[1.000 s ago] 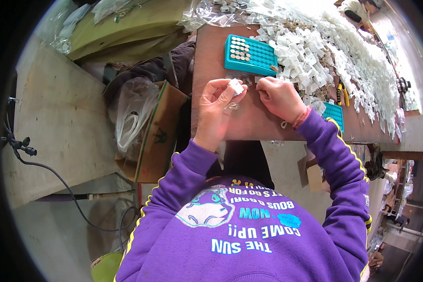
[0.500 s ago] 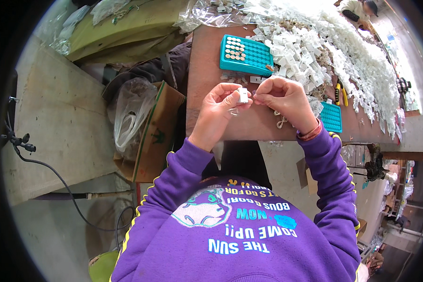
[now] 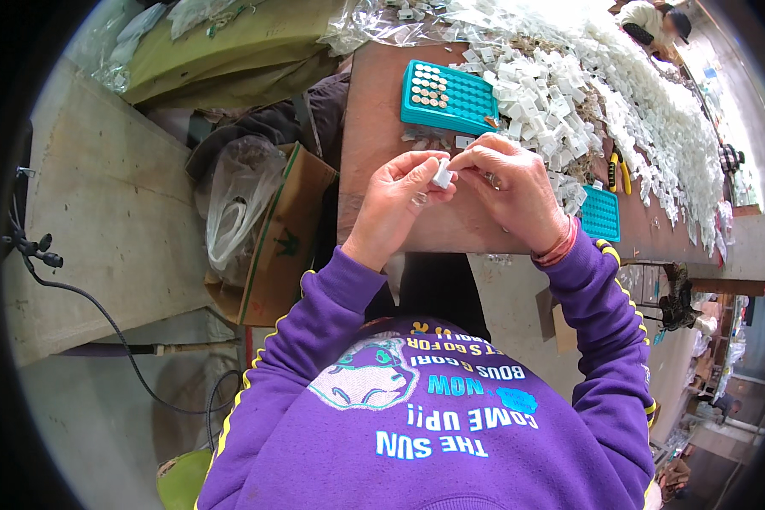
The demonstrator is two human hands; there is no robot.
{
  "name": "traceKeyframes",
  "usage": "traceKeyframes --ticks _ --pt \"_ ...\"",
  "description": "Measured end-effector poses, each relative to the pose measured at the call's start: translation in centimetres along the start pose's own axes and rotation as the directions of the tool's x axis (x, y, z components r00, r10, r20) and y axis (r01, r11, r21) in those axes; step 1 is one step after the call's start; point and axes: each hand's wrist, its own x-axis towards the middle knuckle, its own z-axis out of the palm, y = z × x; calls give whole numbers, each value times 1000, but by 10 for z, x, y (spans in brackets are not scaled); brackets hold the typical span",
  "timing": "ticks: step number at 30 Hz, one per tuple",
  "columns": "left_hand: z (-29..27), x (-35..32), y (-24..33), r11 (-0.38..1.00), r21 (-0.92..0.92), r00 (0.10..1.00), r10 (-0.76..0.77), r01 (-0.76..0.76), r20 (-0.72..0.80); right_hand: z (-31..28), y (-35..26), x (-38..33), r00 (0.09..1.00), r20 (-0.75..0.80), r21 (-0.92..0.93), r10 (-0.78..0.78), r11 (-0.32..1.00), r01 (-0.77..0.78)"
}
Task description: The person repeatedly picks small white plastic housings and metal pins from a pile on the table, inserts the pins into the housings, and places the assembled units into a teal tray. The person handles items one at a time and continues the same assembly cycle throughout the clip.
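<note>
In the head view, the left hand (image 3: 393,200) holds a small white piece (image 3: 442,176) pinched between thumb and fingers, above the near part of the brown table (image 3: 365,119). The fingers cover part of the piece, so its full shape is hard to make out. A small clear thing (image 3: 419,199) shows just below that thumb, too tiny to name.

The right hand (image 3: 523,187) is bent over from the other side, its thumb and fingertips drawn close together at the top of the white piece. Its knuckles hide the tips, and I cannot tell whether they grip anything of their own.

Beyond the hands lies a teal tray (image 3: 476,93); round discs (image 3: 427,86) sit in its left part, their markings too small to see. To the right of the tray spreads a large heap of white pieces (image 3: 531,102), washed out by glare toward the far end. A second teal tray (image 3: 601,212) lies right of the right wrist, near a tool with yellow and black handles (image 3: 625,177), whose working end is hard to make out.

At left, a clear plastic bag (image 3: 238,204) hides part of a cardboard box (image 3: 272,255). Another person (image 3: 646,19) is partly cut off at the upper right.
</note>
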Motion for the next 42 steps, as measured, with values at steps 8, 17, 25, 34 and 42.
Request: traceKeyframes --ticks 8,17,25,34,42 --pt "5 0 -2 996 82 999 33 -32 -16 -3 -7 7 987 103 -213 -120 967 140" --pt "8 -1 0 991 136 999 11 -5 -39 11 -6 1 1000 7 -95 -3 995 3" --pt "5 -1 2 998 69 999 17 -14 -43 22 -3 -15 974 -189 29 128 992 -125" --pt "1 0 0 997 80 999 -5 9 -47 46 -3 -20 953 -286 -17 101 994 -110" --pt "6 -4 3 999 49 999 -5 8 -54 48 -4 -20 922 -348 123 171 983 -136"
